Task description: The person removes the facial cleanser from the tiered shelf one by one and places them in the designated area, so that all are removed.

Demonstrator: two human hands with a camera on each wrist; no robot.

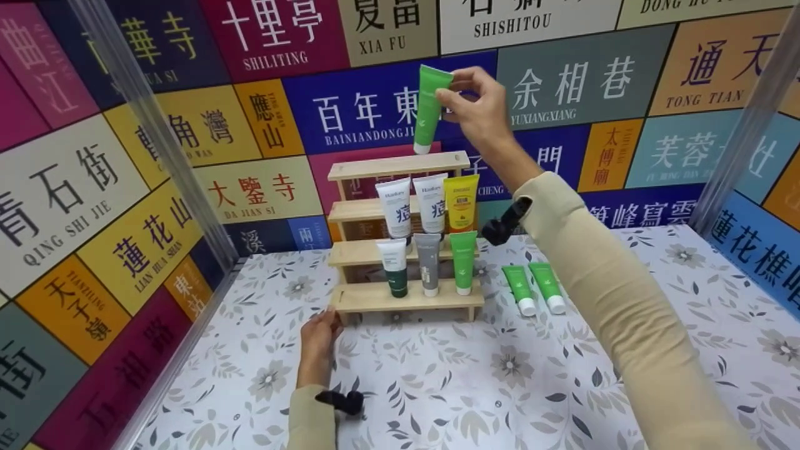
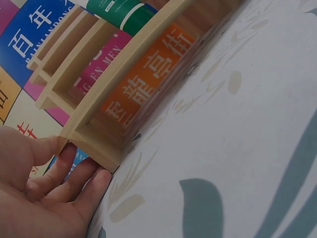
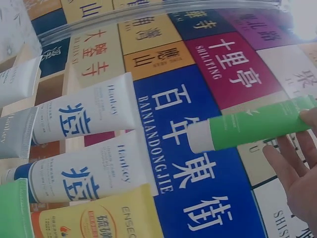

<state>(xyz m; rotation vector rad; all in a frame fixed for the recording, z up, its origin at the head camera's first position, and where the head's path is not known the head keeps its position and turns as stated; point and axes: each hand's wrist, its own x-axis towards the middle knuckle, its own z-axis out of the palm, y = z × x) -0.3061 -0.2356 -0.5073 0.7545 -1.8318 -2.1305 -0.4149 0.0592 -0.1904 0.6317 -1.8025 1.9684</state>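
Note:
My right hand (image 1: 481, 103) pinches a green squeeze tube (image 1: 430, 109) by its flat end, white cap down, above the top shelf of a wooden tiered display rack (image 1: 400, 165). In the head view my left hand (image 1: 319, 340) is at the rack's lower left corner. The left wrist view shows the thumb on top of the bottom shelf's end (image 2: 94, 144) and the fingers curled beneath. On the bottom shelf stand a white-and-green tube (image 1: 394, 269), a grey tube (image 1: 429, 265) and a green tube (image 1: 463, 262). Behind them are two white tubes and a yellow tube (image 1: 462, 203).
Two green tubes, one left (image 1: 520, 289) and one right (image 1: 547, 287), lie on the table to the right of the rack. A floral cloth (image 1: 437, 387) covers the table. Behind stands a wall of coloured panels (image 1: 556, 84), with clear edge strips (image 1: 169, 131) at the sides.

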